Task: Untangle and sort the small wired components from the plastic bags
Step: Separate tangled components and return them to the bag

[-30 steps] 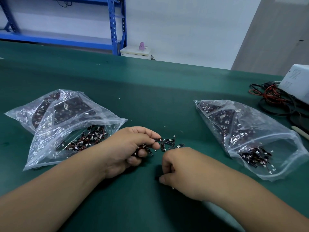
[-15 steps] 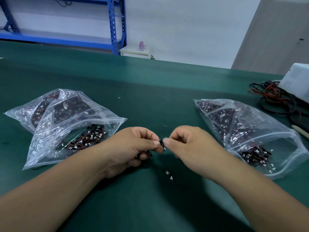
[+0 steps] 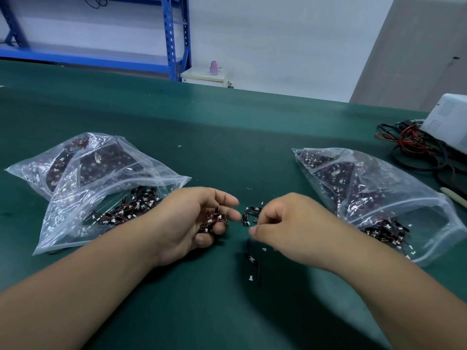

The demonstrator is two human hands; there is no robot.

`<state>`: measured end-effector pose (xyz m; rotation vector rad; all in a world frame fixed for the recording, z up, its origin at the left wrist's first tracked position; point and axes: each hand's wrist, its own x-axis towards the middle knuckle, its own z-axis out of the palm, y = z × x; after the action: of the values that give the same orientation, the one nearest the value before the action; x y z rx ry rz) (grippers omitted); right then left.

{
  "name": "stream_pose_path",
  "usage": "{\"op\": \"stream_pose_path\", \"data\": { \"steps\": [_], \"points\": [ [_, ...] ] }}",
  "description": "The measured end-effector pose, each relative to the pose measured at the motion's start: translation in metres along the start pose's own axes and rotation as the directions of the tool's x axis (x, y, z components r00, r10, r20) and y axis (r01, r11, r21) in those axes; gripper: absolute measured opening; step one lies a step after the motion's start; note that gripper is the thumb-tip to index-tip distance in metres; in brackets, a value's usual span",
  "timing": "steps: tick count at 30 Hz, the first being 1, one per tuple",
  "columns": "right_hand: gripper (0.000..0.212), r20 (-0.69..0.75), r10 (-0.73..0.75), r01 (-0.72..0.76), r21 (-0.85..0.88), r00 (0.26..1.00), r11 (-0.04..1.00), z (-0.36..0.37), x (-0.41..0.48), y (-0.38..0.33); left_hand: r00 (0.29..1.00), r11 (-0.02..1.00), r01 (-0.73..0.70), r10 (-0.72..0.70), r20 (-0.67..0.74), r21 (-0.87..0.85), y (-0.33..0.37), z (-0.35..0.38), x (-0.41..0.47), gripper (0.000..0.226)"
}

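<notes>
My left hand [image 3: 194, 221] lies on the green table with its fingers curled round a tangled bunch of small wired components [image 3: 213, 221], black bodies with red-black wires and white plugs. My right hand [image 3: 283, 223] hovers just right of it, blurred, fingers curled; whether it pinches anything cannot be made out. A few loose components [image 3: 250, 213] lie between the hands, and another loose component [image 3: 252, 260] lies on the mat in front of the right hand. A clear plastic bag [image 3: 83, 198] of components sits at the left, a second bag [image 3: 384, 198] at the right.
The green table [image 3: 227, 137] stretches far back. Tangled black and red cables [image 3: 414, 145] and a white device [image 3: 447, 120] sit at the right edge, a white stick [image 3: 454, 195] beside them. Blue shelving [image 3: 174, 36] stands behind the table.
My right hand has drawn away from the left hand's fingertips, down and to the right. A second component now lies on the mat in front of it. My left hand keeps its bunch.
</notes>
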<state>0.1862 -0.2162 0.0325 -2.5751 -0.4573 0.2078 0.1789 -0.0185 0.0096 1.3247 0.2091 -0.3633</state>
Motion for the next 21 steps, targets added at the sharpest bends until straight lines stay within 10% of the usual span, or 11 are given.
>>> {"op": "stream_pose_path", "data": {
  "steps": [21],
  "points": [
    [0.017, -0.304, -0.300, 0.365, 0.184, 0.904, 0.912, 0.023, 0.005, 0.004, 0.989, 0.979, -0.123, 0.108, 0.099, 0.160, -0.002, 0.005, -0.008, 0.019]
  ]
}}
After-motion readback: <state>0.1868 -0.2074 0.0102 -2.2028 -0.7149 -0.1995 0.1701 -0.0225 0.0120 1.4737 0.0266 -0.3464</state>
